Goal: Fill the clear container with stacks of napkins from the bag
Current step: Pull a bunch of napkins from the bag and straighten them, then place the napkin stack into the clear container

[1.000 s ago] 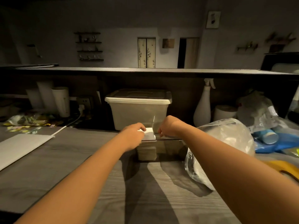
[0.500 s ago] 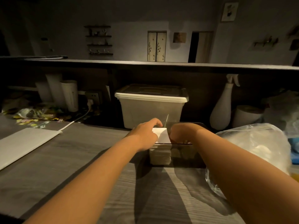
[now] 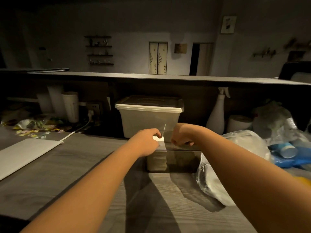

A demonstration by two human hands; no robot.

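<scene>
The clear container [image 3: 182, 162] stands on the wooden counter at centre, its top open. A napkin stack [image 3: 156, 163] fills its left end, and the white top napkin [image 3: 159, 140] shows above the rim. My left hand [image 3: 147, 140] curls over that top napkin and pinches it from the left. Over the container's open top, a small gap to the right of the napkins, my right hand [image 3: 180, 137] is curled into a fist with nothing visible in it. The plastic bag [image 3: 213, 180] with more white napkins lies just right of the container, under my right forearm.
A lidded translucent bin [image 3: 149, 121] stands right behind the container, under a dark shelf. A white spray bottle [image 3: 216, 116] and a paper roll [image 3: 238, 123] are at back right, blue items [image 3: 286, 152] at far right. A white board [image 3: 23, 153] lies at left.
My right hand has drawn a little to the right, off the napkin stack. My left hand stays on the stack, which now sits lower in the container.
</scene>
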